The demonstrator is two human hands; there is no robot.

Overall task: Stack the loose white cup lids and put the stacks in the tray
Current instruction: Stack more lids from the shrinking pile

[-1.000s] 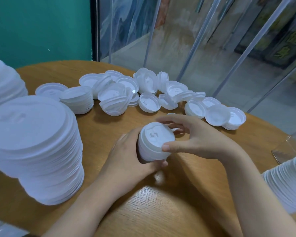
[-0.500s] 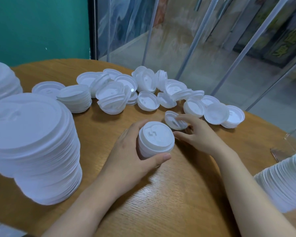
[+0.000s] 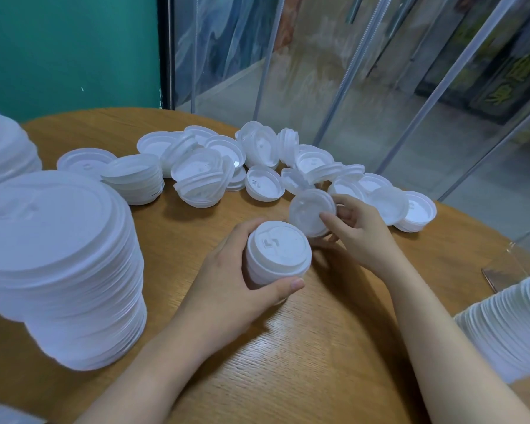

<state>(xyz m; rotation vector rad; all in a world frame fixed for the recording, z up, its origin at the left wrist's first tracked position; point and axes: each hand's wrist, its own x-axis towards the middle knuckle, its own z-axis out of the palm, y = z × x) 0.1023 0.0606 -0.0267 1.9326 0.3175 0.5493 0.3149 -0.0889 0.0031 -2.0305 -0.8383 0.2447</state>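
My left hand (image 3: 227,280) grips a short stack of white cup lids (image 3: 277,254) that stands on the round wooden table (image 3: 288,362). Just right of the stack, my right hand (image 3: 361,231) pinches a single white lid (image 3: 308,211), tilted with its top toward me. Several loose white lids (image 3: 263,182) lie scattered along the far side of the table, some upside down. A small stack of lids (image 3: 133,179) stands at the far left of that scatter. No tray shows clearly.
A tall stack of large white lids (image 3: 58,264) stands close at the left, with another (image 3: 3,151) behind it. A further stack (image 3: 508,325) lies at the right edge. A clear plastic object (image 3: 514,261) sits at the table's right rim. Glass panels rise beyond the table.
My right hand left the held stack, reached to the loose lids behind it, picked one up and lifted it toward the stack. My left hand kept its grip on the stack.
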